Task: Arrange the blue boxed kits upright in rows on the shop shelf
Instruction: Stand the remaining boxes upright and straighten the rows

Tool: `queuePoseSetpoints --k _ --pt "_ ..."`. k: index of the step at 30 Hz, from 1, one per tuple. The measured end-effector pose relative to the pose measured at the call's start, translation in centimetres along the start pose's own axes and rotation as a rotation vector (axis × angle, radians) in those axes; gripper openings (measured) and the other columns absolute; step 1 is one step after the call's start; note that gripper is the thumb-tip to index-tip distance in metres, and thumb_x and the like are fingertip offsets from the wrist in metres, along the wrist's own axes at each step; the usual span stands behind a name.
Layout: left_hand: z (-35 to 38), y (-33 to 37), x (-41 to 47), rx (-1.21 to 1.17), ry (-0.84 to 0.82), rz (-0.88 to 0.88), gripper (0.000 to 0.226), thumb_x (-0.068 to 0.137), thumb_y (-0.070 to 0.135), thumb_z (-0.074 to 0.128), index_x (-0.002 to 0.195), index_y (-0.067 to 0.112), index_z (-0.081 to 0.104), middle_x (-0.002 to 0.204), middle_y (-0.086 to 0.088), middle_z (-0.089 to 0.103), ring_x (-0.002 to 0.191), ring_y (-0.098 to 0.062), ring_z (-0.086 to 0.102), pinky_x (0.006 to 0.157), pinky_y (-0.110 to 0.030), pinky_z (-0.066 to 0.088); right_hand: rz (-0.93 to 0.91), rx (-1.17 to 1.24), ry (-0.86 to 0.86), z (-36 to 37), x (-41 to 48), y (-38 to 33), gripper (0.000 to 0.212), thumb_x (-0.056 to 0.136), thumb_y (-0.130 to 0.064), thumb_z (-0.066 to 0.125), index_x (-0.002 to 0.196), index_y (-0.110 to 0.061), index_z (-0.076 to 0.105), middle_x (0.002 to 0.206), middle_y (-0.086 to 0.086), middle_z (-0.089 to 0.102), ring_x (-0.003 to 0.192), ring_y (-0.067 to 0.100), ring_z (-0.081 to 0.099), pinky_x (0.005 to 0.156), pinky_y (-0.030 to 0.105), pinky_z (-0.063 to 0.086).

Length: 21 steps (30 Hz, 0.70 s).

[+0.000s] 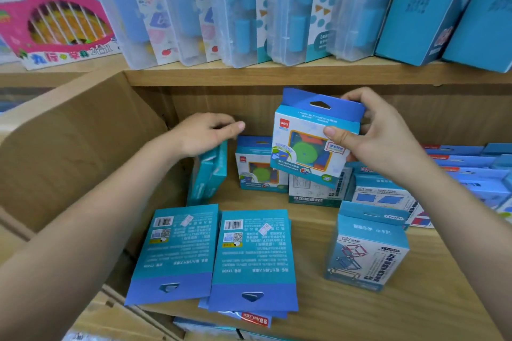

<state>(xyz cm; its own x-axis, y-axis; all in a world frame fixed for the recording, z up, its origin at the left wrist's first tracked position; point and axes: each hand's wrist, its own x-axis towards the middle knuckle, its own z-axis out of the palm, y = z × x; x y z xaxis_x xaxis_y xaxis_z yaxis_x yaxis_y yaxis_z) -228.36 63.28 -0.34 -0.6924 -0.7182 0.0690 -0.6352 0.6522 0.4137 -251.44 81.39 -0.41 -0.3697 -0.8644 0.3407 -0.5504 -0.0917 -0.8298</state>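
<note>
The left hand (206, 133) rests with loose, fairly straight fingers on 1 leaning kit (207, 177), tight against the cardboard wall (69, 147). 2 flat kits lie face down at the shelf (313, 302) front edge, a left one (174, 252) and a right one (253, 257). 1 upright kit (257, 166) stands behind. The right hand (388, 144) pinches 1 held kit (313, 144) above bare board. The cube-frame box (365, 249) and packed blue rows (457, 171) crowd the right.

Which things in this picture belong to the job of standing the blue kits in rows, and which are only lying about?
Job: held kit in the right hand; leaning kit under the left hand; upright kit at the back; two face-down stacks; shelf board.
Lying about: pink box, clear cases and tall blue boxes on the upper shelf; cardboard flap.
</note>
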Motion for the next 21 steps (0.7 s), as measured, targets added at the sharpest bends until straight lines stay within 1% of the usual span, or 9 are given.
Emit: queuePoseSetpoints --k 2,4,6,7,9,12,15,17,21 --pt "-1.1 -1.0 -1.3 0.224 0.075 -0.068 0.032 0.082 0.062 0.054 0.079 0.03 0.06 0.083 0.007 0.061 0.086 -0.017 0.053 0.075 -0.032 0.044 -0.07 -0.055 -0.044 1.5 0.6 -0.5 0.035 0.078 -0.027 0.076 0.102 -0.035 0.053 0.095 -0.008 0.066 0.078 0.024 0.069 0.064 0.051 0.057" --pt "-1.7 -1.5 -2.4 0.405 0.094 -0.104 0.023 0.075 0.052 0.065 0.078 0.031 0.057 0.086 0.003 0.057 0.09 -0.019 0.047 0.073 -0.031 0.044 -0.107 -0.09 -0.097 3.5 1.4 -1.1 0.033 0.077 -0.027 0.077 0.102 -0.033 0.055 0.091 -0.007 0.067 0.072 0.026 0.068 0.063 0.049 0.057" --pt "-2.2 -1.5 -3.3 0.473 0.056 -0.209 0.019 0.075 0.041 0.066 0.091 0.032 0.058 0.101 -0.001 0.053 0.095 -0.019 0.039 0.079 -0.033 0.044 -0.093 -0.095 -0.163 5.6 2.1 -1.5 0.032 0.078 -0.024 0.076 0.103 -0.025 0.056 0.092 -0.001 0.067 0.062 0.027 0.068 0.054 0.044 0.057" --pt "-2.3 -1.5 -3.7 0.515 0.044 -0.258 0.027 0.076 0.039 0.065 0.101 0.032 0.057 0.108 -0.004 0.05 0.099 -0.022 0.038 0.083 -0.035 0.043 -0.092 -0.107 -0.194 6.6 2.6 -1.6 0.032 0.078 -0.023 0.076 0.103 -0.022 0.056 0.094 0.001 0.067 0.062 0.027 0.068 0.053 0.043 0.058" --pt "-1.9 -1.3 -4.1 0.613 0.028 -0.3 0.048 0.077 0.039 0.065 0.122 0.031 0.049 0.12 -0.008 0.044 0.112 -0.031 0.039 0.089 -0.039 0.042 -0.116 -0.198 -0.249 8.5 3.5 -1.4 0.032 0.079 -0.024 0.075 0.104 -0.02 0.056 0.098 0.002 0.067 0.068 0.025 0.067 0.064 0.04 0.057" --pt "-0.3 -1.6 -4.3 0.606 -0.017 -0.325 0.065 0.078 0.036 0.066 0.135 0.027 0.037 0.133 -0.011 0.038 0.112 -0.036 0.048 0.088 -0.041 0.048 -0.156 -0.499 -0.306 10.4 4.6 -0.5 0.036 0.081 -0.035 0.072 0.108 -0.021 0.054 0.106 0.003 0.066 0.096 0.026 0.061 0.079 0.038 0.05" --pt "0.4 -2.0 -4.3 0.523 -0.001 -0.318 0.077 0.074 0.03 0.074 0.139 0.03 0.031 0.142 -0.011 0.028 0.107 -0.033 0.056 0.079 -0.04 0.054 -0.178 -0.874 -0.363 11.0 5.1 0.9 0.042 0.083 -0.042 0.068 0.114 -0.019 0.053 0.114 0.006 0.064 0.107 0.029 0.057 0.077 0.036 0.044" --pt "0.4 -2.0 -4.4 0.444 0.029 -0.339 0.087 0.073 0.026 0.077 0.142 0.032 0.023 0.143 -0.013 0.027 0.104 -0.032 0.058 0.074 -0.036 0.055 -0.193 -1.004 -0.378 10.9 5.1 1.3 0.044 0.082 -0.046 0.067 0.113 -0.017 0.053 0.115 0.006 0.062 0.109 0.029 0.055 0.078 0.037 0.04" --pt "0.3 -2.0 -4.2 0.4 0.058 -0.34 0.096 0.072 0.026 0.078 0.142 0.036 0.014 0.118 -0.01 0.054 0.088 -0.025 0.061 0.063 -0.034 0.055 -0.212 -1.17 -0.4 11.1 5.5 0.6 0.041 0.079 -0.048 0.069 0.107 -0.019 0.057 0.113 0.003 0.061 0.113 0.026 0.052 0.089 0.042 0.035"
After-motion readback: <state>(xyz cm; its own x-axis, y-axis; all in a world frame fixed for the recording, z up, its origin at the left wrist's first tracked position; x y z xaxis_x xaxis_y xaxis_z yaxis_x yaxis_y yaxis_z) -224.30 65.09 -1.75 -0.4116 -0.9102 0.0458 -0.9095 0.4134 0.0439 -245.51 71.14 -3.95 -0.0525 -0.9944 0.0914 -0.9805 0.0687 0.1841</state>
